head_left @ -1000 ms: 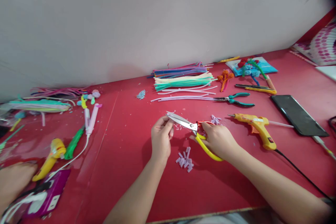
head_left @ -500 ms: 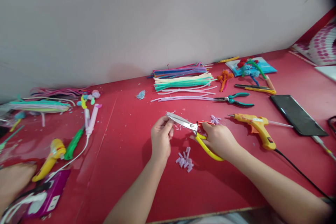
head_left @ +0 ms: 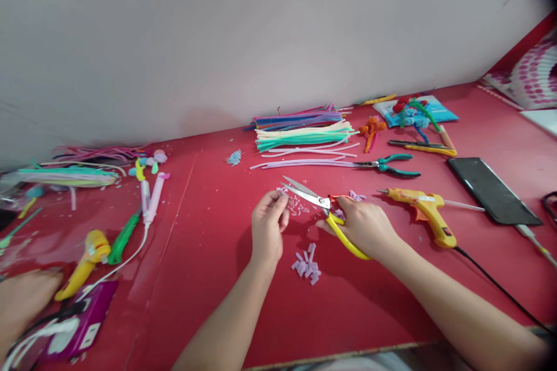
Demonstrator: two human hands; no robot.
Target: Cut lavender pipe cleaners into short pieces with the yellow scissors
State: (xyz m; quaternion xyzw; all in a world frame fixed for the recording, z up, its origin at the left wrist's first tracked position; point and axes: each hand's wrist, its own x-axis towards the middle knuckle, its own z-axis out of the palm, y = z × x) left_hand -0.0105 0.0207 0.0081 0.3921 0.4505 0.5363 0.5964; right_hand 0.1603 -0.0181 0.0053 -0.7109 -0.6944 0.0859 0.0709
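Observation:
My left hand [head_left: 268,223] pinches a small purple piece [head_left: 282,191] between thumb and fingertips. Close by on the right, my right hand [head_left: 363,223] grips scissors [head_left: 343,236] with yellow and red handles; their blades are parted and point toward the left fingertips. Tiny purple scraps [head_left: 300,206] lie on the red table between the hands. Nearer the front is a pile of short purple pieces [head_left: 307,266]. A second small group of purple pieces [head_left: 357,196] lies just behind my right hand, partly covered.
Bundled pipe cleaners [head_left: 304,136] lie near the wall, with pliers [head_left: 391,166] in front. To the right are a yellow glue gun [head_left: 424,208] and a phone [head_left: 494,191]. Another glue gun [head_left: 85,261], a purple box [head_left: 89,319] and a person's arm [head_left: 26,301] occupy the left.
The scissors have drawn slightly back to the right from my left fingertips, and their blades have opened wider. A small purple piece now shows at the left fingertips.

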